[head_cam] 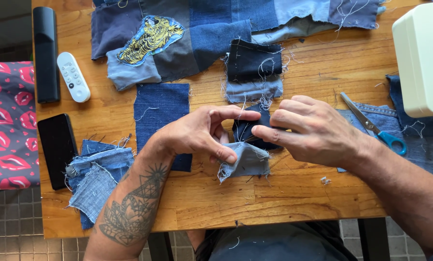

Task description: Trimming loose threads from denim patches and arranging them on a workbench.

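- Two hands meet over a wooden table (294, 193) strewn with denim scraps.
- At the far left edge lies a cloth with red lips (6, 125); beside it on the table are a black bar (46, 53), a white remote (73, 77) and a dark phone (58, 150).
- A stack of frayed pale denim pieces (98, 181) sits near the front left, under the tattooed left forearm.
- A dark blue square (161, 113) lies flat behind the left wrist.
- The left hand (197, 133) is pinched shut: thumb and fingers clamp the grey-blue patch (248, 162) and the dark patch (249, 129) joined to it.
- Both patches are at the table's middle, between the two hands, the dark one folded up behind the grey one.
- The right hand (313, 130) grips the dark patch from the other side, fingers closed against its edge.
- Behind the hands lie a small navy and grey piece (253, 67) and a large patchwork (197, 34) with a yellow tiger badge (151, 38).
- Blue-handled scissors (371, 126) rest on denim by the right wrist.
- A cream machine (422, 55) stands at the far right.
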